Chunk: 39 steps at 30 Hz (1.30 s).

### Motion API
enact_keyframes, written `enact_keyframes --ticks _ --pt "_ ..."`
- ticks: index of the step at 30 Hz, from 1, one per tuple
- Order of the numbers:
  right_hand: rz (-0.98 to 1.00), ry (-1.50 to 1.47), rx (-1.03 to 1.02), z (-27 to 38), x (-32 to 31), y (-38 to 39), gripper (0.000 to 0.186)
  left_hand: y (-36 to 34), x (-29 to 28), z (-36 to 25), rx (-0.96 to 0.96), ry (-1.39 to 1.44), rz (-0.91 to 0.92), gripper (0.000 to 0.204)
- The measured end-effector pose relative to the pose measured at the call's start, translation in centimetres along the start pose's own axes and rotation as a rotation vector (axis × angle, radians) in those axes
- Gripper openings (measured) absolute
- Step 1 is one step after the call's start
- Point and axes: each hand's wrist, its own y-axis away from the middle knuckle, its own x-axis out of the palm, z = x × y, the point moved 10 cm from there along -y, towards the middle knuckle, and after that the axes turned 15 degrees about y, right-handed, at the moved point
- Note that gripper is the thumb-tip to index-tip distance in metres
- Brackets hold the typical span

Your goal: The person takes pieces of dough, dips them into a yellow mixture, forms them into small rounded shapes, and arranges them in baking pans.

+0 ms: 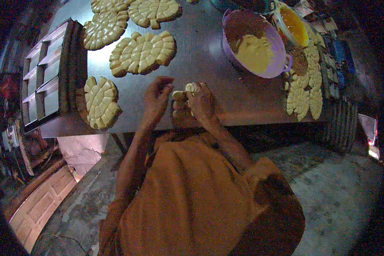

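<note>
Near the table's front edge my right hand (203, 102) is closed on a small pale dough piece (190, 88), held between the thumb and fingers. Right beside it, a short column of dough pieces (179, 105) lies on the table, partly hidden by that hand. My left hand (157, 99) hovers to the left of these pieces, fingers loosely curled with a gap to the thumb and nothing seen in them. Beyond it rests a flower-shaped cluster of dough pieces (143, 52). Another such cluster (101, 103) sits to the left, near the edge.
More dough clusters (106, 29) lie at the far left. A metal tray rack with square compartments (42, 70) stands at the left edge. A purple basin (279, 55) holds yellowish dough or flour, beside a tub of orange liquid (292, 25). Dough shapes (298, 100) line the right.
</note>
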Motion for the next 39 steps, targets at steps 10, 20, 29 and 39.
enact_keyframes --ticks 10,20,29,39 --pt "-0.115 -0.686 0.196 -3.9 -2.6 -0.9 0.032 -3.3 5.7 2.2 -0.084 -0.021 0.249 0.031" --pt "-0.266 -0.367 -0.354 1.1 -11.7 -0.4 0.031 0.4 5.5 0.8 -0.513 0.632 0.038 0.032" --pt "-0.363 -0.331 -0.257 2.0 -11.4 0.1 0.030 1.4 4.2 0.5 -0.140 0.567 -0.016 0.027" --pt "-0.350 -0.359 -0.112 2.1 -11.5 1.2 0.021 2.5 3.8 -1.6 -0.261 0.567 -0.194 0.022"
